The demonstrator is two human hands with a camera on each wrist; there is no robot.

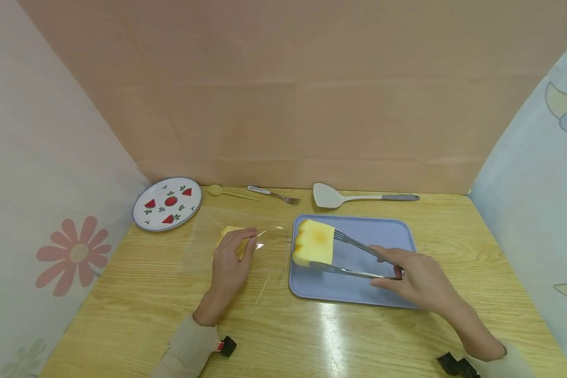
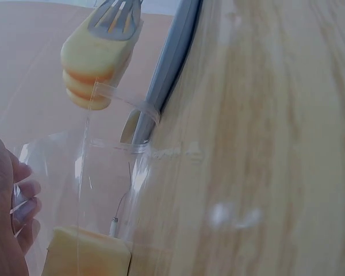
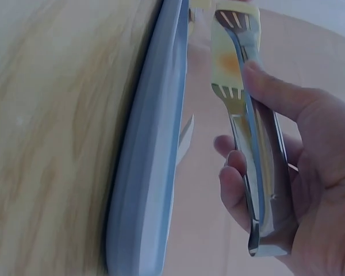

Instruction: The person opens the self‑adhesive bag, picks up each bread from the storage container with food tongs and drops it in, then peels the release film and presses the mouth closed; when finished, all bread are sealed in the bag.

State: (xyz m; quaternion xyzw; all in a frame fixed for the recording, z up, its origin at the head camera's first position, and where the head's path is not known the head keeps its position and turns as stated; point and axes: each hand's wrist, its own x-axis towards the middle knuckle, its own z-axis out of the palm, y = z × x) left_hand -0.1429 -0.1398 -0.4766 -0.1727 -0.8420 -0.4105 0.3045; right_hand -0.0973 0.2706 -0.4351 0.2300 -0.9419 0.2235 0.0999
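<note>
Tabletop [image 1: 382, 338]: wood-grained; the step in hand looks like packing food
Blue tray [image 1: 378, 233]: right of centre, no lettering visible
Clear bag [image 1: 274, 247]: left of the tray, its mouth seemingly facing right; no print readable on the film
White plate [image 1: 152, 220]: far left, painted with red fruit and green leaves, no brand readable
Spatula [image 1: 327, 196]: beyond the tray, pale head left, grey handle right
Tongs [image 1: 359, 245]: over the tray, their 2 fork-like ends gripping the held bread [image 1: 318, 241]
Right hand [image 1: 422, 273]: fingers and thumb wrapped round the tongs; the next move likely calls for steady pressure while shifting left
Left hand [image 1: 229, 268]: over the bag, fingertips near the thumb, seeming to pinch film; the mouth probably needs holding wide
Held bread: raised above the tray's left end
Other bread piece [image 2: 89, 253]: beneath the left hand, apparently inside the bag, partly hidden
Fork [image 1: 260, 189]: far middle, handle marks too small to read
Spoon [image 1: 215, 190]: yellow, between plate and fork
</note>
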